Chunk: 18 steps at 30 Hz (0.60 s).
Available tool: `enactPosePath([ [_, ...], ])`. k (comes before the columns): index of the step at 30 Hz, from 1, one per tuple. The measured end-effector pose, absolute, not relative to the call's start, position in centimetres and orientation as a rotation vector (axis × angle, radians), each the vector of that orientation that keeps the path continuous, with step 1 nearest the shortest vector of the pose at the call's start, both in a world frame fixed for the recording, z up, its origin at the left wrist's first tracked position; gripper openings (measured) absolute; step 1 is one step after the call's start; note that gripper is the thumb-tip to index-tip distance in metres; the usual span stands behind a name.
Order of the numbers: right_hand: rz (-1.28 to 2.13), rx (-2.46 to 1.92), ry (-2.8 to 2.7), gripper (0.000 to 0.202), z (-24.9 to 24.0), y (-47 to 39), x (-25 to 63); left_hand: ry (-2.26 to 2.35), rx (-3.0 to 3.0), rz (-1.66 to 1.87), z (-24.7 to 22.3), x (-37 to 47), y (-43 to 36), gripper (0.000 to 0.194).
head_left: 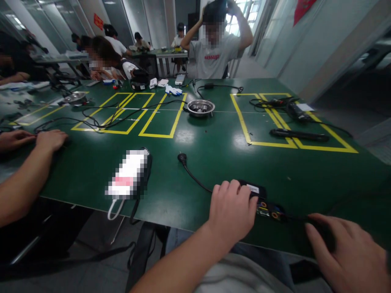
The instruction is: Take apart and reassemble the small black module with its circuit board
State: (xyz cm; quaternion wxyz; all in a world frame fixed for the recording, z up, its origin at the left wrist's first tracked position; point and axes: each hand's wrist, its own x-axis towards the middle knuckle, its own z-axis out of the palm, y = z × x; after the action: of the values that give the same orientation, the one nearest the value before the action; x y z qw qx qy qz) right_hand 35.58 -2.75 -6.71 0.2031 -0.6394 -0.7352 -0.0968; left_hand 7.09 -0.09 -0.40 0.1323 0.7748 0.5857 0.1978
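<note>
My left hand (232,208) is closed over a black power adapter (263,192) lying near the table's front edge. A white label shows on its casing, and coils and coloured parts are exposed at its right end. Part of the adapter is hidden under my fingers. From its left side a black cord runs to a round plug (182,158) on the table. Farther right, my right hand (351,244) curves around something dark at the table edge. That thing is blurred and mostly covered, so its kind cannot be made out.
A phone (130,173), blurred out, lies left with a white cable. Beyond stand a round metal dish (200,107), yellow tape rectangles (155,135), a black bar (299,134) and black cables (275,101). A neighbour's hands (50,139) rest at left; a person (214,53) sits opposite.
</note>
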Motion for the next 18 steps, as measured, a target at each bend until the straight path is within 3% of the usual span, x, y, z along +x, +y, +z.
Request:
enactPosePath([
  [4,-0.356,-1.870,-2.043,0.045,-4.4,-1.6,33.3,1.722,2.340,0.491,-0.3,7.0,-0.2,0.036],
  [8,-0.312,-1.788,-2.133,0.035,-3.1,-0.5,31.2,1.822,2.347,0.466,-0.3,6.8,-0.1,0.043],
  [18,-0.121,-1.676,-2.297,0.037,-3.0,2.5,27.3,1.925,2.408,0.405,-0.3,6.3,0.5,0.047],
])
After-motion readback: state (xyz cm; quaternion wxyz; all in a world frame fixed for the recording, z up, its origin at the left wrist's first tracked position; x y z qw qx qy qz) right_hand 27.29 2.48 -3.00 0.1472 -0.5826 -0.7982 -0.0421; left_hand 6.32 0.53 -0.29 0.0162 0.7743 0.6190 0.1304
